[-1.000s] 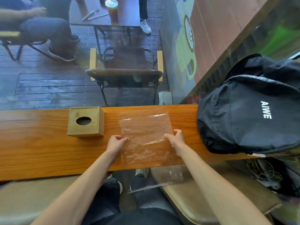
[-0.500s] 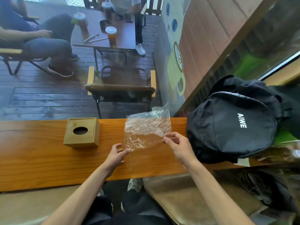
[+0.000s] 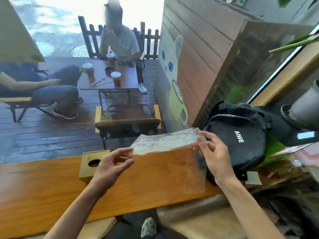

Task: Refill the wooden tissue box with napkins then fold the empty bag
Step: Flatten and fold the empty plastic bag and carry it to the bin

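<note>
A clear, empty plastic bag [image 3: 165, 144] is held up in the air above the wooden counter [image 3: 51, 195]. My right hand [image 3: 214, 157] pinches its upper right corner, and the bag hangs down past my palm. My left hand [image 3: 112, 163] sits at the bag's left edge with thumb and fingers apart, tips just touching it. The wooden tissue box [image 3: 86, 156], with a round hole in its top, stands on the counter behind my left hand and is partly covered by it. No napkins are visible.
A black backpack [image 3: 241, 144] lies on the counter close to my right hand. A window pane runs along the counter's far edge; beyond it are a chair, a table with drinks and seated people. A cushioned seat [image 3: 189, 216] is below the counter.
The bag has gone from lying flat on the counter to being lifted up by my right hand. My left hand let go and now reaches its left edge. The view has tilted upward.
</note>
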